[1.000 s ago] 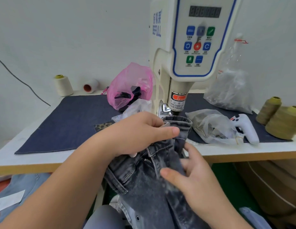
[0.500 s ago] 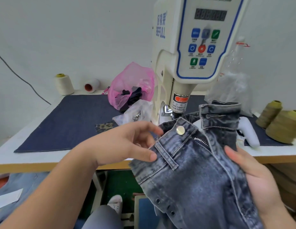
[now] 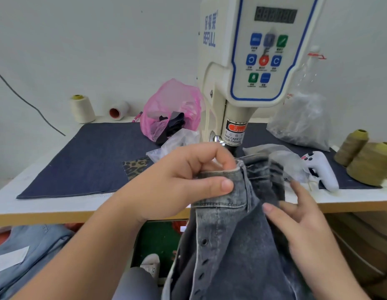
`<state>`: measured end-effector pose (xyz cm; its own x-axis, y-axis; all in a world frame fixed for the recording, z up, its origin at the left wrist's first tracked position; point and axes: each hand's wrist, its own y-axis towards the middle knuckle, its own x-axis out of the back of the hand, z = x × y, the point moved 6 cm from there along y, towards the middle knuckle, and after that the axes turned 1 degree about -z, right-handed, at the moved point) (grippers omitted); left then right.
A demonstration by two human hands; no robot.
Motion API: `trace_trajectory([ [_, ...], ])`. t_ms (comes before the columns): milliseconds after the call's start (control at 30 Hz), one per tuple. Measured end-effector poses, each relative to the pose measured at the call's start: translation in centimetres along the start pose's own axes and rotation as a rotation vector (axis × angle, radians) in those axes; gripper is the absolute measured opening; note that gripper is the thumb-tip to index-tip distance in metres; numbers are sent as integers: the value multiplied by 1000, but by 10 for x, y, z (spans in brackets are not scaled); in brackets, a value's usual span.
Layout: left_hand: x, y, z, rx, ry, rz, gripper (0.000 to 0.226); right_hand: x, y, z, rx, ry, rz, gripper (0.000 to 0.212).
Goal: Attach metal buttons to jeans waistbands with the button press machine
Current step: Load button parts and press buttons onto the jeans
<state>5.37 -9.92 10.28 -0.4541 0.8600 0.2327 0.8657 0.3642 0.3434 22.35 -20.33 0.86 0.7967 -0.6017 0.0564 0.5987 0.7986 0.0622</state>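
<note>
Fingers of the left hand (image 3: 183, 180) pinched the waistband (image 3: 218, 173) of the grey jeans (image 3: 231, 245), just below the button press machine (image 3: 233, 135), band lying crosswise; the right hand (image 3: 296, 215) (fingers loosely spread) rested flat on the denim beside it.

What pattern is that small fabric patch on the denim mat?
Leopard print, tan with dark spots: the fabric patch, clearest in the head view.

Grey washed jeans (image 3: 231, 245) hung off table edge, waistband (image 3: 218, 172) pinched between left fingers (image 3: 222, 184), just below button press machine (image 3: 248, 68).
</note>
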Motion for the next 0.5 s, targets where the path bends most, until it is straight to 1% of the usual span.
trace_trajectory([
  [33, -1, 2, -4, -17, 4, -13, 9, -3, -3, 4, 63, -110, -10, 94],
  [67, -3, 6, -8, -33, 15, -24, 7, -6, -7, 13, 160, -177, -8, 87],
  [100, -6, 9, -10, -48, 28, -29, 7, -11, -11, 23, 273, -190, 18, 76],
  [133, -9, 14, -11, -56, 41, -28, 9, -17, -16, 32, 384, -179, 87, 70],
  [167, -13, 18, -11, -52, 57, -19, 11, -27, -22, 41, 476, -168, 207, 67],
  [200, -17, 22, -10, -36, 78, -12, 12, -37, -27, 47, 513, -169, 326, 63],
  [233, -18, 26, -8, -17, 105, -13, 12, -45, -29, 51, 497, -155, 409, 59],
  [267, -18, 28, -6, 2, 135, -23, 11, -47, -27, 51, 444, -124, 426, 56],
  [333, -13, 31, -3, 30, 199, -72, 7, -42, -17, 50, 377, -61, 333, 41],
  [400, -5, 31, 2, 51, 280, -163, 5, -38, -6, 48, 334, -23, 239, 27],
  [433, -1, 31, 4, 59, 304, -220, 8, -37, -4, 48, 308, 25, 216, 25],
  [500, 4, 28, 9, 89, 265, -289, 20, -37, 1, 46, 272, 150, 209, 26],
])
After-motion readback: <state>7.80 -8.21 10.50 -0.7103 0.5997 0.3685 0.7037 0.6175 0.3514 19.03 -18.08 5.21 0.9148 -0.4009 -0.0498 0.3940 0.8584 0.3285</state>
